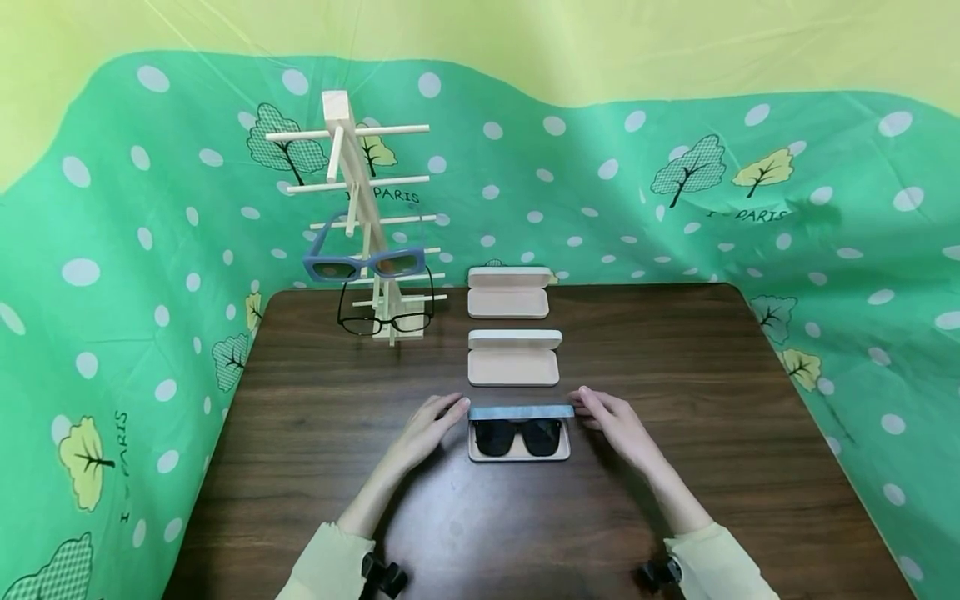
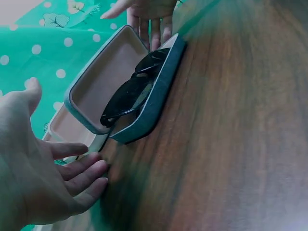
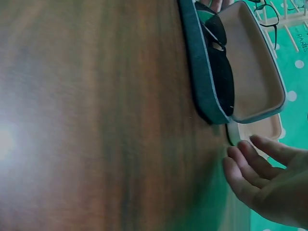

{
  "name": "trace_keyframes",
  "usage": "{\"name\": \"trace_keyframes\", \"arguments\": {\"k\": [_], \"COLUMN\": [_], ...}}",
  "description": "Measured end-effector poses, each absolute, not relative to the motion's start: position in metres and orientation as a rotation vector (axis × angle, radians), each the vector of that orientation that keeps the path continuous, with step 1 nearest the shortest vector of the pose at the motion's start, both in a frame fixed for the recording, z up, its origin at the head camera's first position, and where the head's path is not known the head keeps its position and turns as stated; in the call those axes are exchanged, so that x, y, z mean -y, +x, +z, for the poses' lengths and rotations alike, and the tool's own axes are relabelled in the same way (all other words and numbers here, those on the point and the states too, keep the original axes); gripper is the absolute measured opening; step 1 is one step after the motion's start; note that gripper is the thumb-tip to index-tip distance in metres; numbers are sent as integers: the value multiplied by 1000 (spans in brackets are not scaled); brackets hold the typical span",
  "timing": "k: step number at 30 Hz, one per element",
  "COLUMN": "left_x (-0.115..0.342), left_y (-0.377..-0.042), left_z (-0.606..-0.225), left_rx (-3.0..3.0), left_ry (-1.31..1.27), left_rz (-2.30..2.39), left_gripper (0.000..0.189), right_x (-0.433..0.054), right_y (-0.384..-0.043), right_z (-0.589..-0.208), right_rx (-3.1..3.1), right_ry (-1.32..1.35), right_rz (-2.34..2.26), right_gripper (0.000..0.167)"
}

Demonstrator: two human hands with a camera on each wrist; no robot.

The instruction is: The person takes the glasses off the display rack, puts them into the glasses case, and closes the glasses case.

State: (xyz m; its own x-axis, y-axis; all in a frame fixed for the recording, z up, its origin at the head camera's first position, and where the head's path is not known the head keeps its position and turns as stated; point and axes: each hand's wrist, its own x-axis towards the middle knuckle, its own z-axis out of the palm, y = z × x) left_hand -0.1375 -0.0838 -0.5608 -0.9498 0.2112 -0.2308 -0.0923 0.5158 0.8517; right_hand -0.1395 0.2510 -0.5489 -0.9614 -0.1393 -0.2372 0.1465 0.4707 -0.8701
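Note:
Black sunglasses (image 1: 495,437) lie in the nearest glasses case (image 1: 517,459), whose blue lid (image 1: 521,412) stands raised. Its pale lining shows behind the lenses in the left wrist view. My left hand (image 1: 429,432) is beside the lid's left corner, thumb raised and fingers loosely extended. On the other side, my right hand (image 1: 613,423) has its thumb and fingertips close by the lid's right corner. Seen from the right wrist, that hand (image 3: 269,178) has slightly bent fingers with nothing between them.
Behind stand two more open cases, a middle one (image 1: 513,367) and a far one (image 1: 508,303). A wooden display rack (image 1: 363,200) at the back left carries blue-framed glasses (image 1: 318,269) and black-framed eyeglasses (image 1: 384,322). Dotted green cloth (image 1: 600,217) hangs around the table (image 1: 675,358).

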Motion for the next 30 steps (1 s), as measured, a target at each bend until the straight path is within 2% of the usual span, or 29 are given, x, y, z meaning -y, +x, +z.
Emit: {"name": "trace_keyframes", "arguments": {"k": [7,11,15,30], "left_x": [81,78,74,71], "left_y": [-148,-151,-153,-155], "left_z": [-556,-555,-554,-557], "left_rx": [-2455,-2459,-2456,-2445], "left_ry": [128,100,104,93], "left_rz": [1225,1134,1119,1185], "left_gripper": [67,75,75,65], "right_x": [-248,-247,-246,-241], "right_y": [-148,-152,-155,-160], "right_z": [-540,-538,-540,-542], "right_rx": [-2456,-2436,-2392,-2452], "right_ry": [-88,-227,-309,-160], "right_rz": [-1245,-1161,-1161,-1043], "right_gripper": [53,57,58,45]}}
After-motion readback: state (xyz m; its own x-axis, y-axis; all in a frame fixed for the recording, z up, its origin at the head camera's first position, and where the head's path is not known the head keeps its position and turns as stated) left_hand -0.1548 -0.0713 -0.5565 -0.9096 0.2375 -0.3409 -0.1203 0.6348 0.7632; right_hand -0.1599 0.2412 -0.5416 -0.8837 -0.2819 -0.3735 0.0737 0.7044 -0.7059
